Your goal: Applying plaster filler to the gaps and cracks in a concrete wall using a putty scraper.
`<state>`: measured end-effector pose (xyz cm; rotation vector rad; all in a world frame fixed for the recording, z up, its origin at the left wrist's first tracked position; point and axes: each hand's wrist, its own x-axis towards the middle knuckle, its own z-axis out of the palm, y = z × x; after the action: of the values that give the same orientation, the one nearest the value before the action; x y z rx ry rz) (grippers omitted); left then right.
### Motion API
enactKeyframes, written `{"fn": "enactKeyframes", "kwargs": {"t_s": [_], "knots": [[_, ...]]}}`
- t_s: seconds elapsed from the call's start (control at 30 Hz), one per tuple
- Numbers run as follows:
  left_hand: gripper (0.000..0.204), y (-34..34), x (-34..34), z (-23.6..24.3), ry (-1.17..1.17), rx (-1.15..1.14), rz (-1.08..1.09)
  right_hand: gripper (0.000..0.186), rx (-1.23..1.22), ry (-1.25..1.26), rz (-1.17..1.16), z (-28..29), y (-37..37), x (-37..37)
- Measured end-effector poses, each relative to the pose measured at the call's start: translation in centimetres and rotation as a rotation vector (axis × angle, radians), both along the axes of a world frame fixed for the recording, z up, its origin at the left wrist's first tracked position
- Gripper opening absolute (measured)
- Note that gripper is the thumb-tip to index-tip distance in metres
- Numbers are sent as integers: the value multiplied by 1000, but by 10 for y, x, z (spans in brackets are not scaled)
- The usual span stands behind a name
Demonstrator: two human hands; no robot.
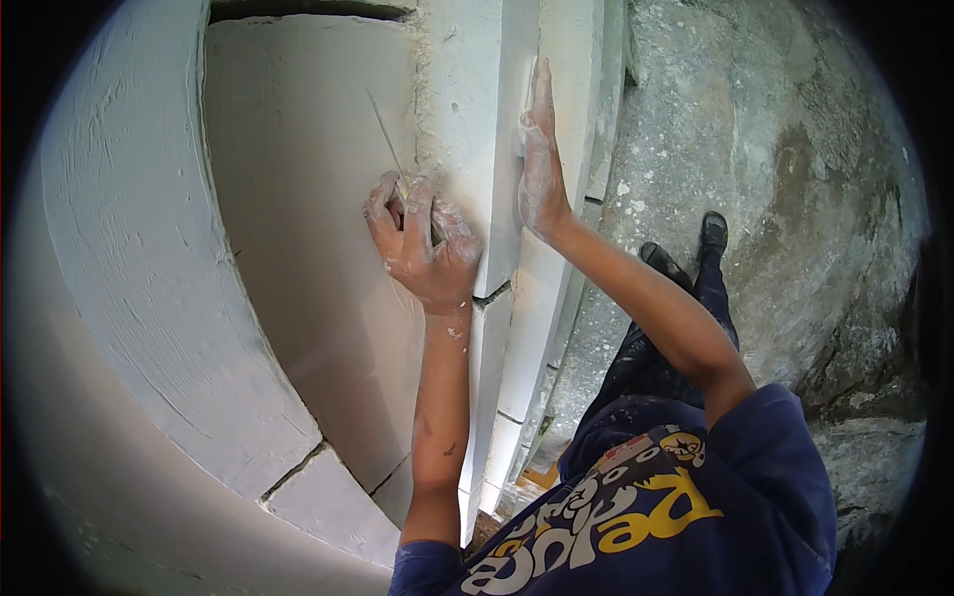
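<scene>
Currently I see my left hand (pixel 422 243) curled shut around a thin blade (pixel 388 139) against the white plaster panel (pixel 298 199); my right hand (pixel 542 164) lies open and flat on the moulding strip (pixel 517 89) beside it.

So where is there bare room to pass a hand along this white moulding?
The smooth recessed panel is bare left of the left hand, bounded by the rough curved band. The concrete floor right of the shoes is open. It is crowded at the stepped ribs, where the right hand lies flat.
</scene>
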<state>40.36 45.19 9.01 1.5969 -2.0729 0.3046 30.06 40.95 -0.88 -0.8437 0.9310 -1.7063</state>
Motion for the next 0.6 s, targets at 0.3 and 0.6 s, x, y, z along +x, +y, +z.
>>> {"fn": "enactKeyframes", "kwargs": {"t_s": [0.3, 0.6], "knots": [[42, -3, 2, 0, 17, -10, -68, 89, 32, -26, 143, -7, 39, 10], [40, -6, 2, 1, -11, -21, -60, 85, 73, 177, 152, -8, 96, 42]]}}
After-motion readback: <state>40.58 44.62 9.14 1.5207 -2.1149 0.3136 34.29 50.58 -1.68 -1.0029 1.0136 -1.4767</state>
